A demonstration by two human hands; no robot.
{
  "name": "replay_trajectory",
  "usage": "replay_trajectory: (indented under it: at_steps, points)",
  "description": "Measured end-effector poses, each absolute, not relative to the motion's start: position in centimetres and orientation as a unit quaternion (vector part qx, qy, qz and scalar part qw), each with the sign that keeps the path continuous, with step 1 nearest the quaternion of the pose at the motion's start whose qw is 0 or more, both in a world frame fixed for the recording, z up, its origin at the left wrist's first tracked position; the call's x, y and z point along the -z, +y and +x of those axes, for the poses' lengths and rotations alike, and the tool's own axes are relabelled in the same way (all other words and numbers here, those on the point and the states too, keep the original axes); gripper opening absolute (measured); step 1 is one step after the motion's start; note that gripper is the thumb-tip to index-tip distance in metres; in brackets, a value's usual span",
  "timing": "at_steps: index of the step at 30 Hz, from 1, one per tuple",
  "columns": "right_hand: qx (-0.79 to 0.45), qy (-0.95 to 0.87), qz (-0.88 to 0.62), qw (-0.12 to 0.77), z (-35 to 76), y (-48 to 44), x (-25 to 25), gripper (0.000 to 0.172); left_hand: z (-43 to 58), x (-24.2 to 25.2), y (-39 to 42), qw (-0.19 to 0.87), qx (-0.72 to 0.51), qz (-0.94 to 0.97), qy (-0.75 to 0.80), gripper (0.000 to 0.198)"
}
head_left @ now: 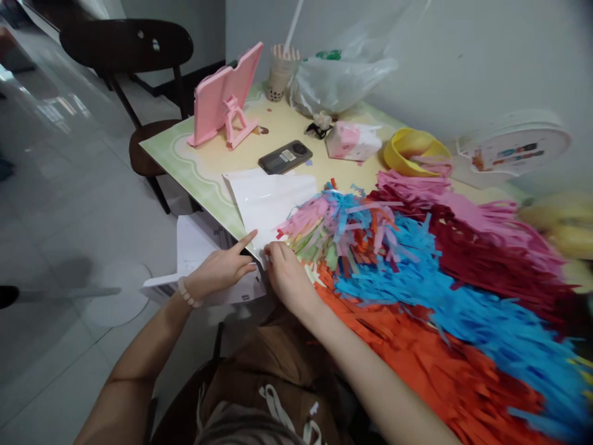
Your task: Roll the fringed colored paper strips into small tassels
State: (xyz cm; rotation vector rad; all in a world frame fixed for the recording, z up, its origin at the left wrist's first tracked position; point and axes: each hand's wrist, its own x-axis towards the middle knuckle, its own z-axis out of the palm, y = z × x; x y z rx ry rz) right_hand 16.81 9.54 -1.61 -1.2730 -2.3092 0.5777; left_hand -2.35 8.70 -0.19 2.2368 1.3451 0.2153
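Observation:
My left hand (217, 270), with a beaded bracelet at the wrist, reaches over the table's near left edge. Its index finger points out towards a sheet of white paper (273, 198) and its fingers are apart. Beside it my right hand (288, 272) has its fingers pinched together at the sheet's near corner; what they hold, if anything, is hidden. Just right of that hand lies a heap of mixed paper strips (343, 228). Larger piles follow: orange strips (417, 352), blue strips (417, 266), dark red strips (482, 259) and pink strips (486, 213).
Behind the paper lies a phone (286, 157), near a pink tablet stand (227, 99). A drink cup (280, 74), plastic bag (333, 83), tissue pack (353, 141) and yellow tape roll (414, 151) line the back. Printed sheets (192, 244) sit below the table edge; a chair (125, 46) stands beyond.

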Motion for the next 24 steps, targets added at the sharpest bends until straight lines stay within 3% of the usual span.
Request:
replay_trajectory:
  at_steps: [11,14,18,21,24]
  points:
    - [-0.25,-0.834,-0.441,0.22,16.7,10.2,1.4,0.036,-1.9,0.0,8.5,0.238,-0.056,0.82,0.517,0.044]
    - [-0.249,-0.83,-0.443,0.231,17.5,9.6,0.8,0.027,-1.8,0.1,8.7,0.237,-0.067,0.816,0.523,0.044]
    - [-0.325,-0.718,-0.494,0.367,19.6,8.3,-0.6,0.014,-2.4,-0.3,7.7,0.25,-0.115,0.801,0.532,0.041]
    - [-0.442,-0.563,-0.503,0.485,20.8,6.4,-1.8,0.026,-3.6,-1.1,5.0,0.269,-0.201,0.772,0.54,0.04]
    - [-0.509,-0.472,-0.469,0.546,20.5,3.8,-3.1,0.032,-4.0,-2.0,1.5,0.254,-0.322,0.696,0.59,0.037]
